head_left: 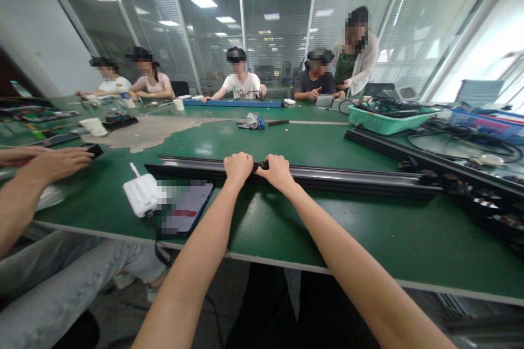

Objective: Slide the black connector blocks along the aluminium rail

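Observation:
A long black metal rail (352, 175) with a shiny channel along its top lies crosswise on the green table in front of me. My left hand (239, 168) is closed over the middle of the rail, knuckles up. Just to its right, my right hand (277, 171) is also closed on the rail, its thumb pointing toward the left hand. In the narrow gap between the two hands sits a small dark part (262, 165), too small to make out. My fingertips are hidden behind the rail and the knuckles.
Left of my forearm lie a phone (189, 210) and a white device (140, 195). More black rails (380, 147) and loose parts stand at right, near a green basket (388, 118) of cables. At left, a neighbour's hands (53, 164) hold a dark piece. Co-workers sit across the table (311, 144).

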The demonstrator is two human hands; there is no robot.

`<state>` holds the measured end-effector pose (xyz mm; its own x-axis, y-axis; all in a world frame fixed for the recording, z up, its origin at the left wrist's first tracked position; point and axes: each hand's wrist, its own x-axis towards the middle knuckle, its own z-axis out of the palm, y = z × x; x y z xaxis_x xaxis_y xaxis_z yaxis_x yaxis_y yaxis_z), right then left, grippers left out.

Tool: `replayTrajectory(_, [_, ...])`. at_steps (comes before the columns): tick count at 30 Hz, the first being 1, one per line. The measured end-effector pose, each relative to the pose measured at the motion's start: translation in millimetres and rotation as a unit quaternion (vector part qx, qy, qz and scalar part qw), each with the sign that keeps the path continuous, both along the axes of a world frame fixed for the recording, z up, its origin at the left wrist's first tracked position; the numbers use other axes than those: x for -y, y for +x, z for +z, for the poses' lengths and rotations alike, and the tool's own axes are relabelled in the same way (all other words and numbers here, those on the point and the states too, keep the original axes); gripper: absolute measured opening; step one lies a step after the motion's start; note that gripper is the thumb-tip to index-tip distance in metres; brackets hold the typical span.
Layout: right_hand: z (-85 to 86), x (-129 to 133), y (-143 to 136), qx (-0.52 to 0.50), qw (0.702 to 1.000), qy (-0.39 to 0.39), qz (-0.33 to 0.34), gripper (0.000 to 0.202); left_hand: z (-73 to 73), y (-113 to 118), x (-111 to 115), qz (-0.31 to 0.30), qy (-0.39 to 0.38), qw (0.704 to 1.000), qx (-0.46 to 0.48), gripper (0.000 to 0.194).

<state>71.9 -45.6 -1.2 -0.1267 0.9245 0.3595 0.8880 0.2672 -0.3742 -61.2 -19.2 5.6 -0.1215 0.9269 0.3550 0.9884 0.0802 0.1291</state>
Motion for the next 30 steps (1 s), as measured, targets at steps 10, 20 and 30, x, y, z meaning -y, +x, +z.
replayTrajectory(10, [-5.0,-11.4,25.1,-0.009,0.996,0.008,0.088,0.038,-1.5,0.3,-1.7,-0.003,0.004,1.0,-0.001,0.047])
replayTrajectory(20, [-13.2,-2.4,22.5,0.043,0.994,0.087,0.055,0.032,-1.2,4.2,-2.9,-0.006,0.001,1.0,-0.003,0.047])
replayTrajectory(30, [-11.5,1.1,25.3,0.04,0.994,0.088,0.04,0.028,-1.5,4.9,-3.4,-0.006,0.001,1.0,0.007,0.048])
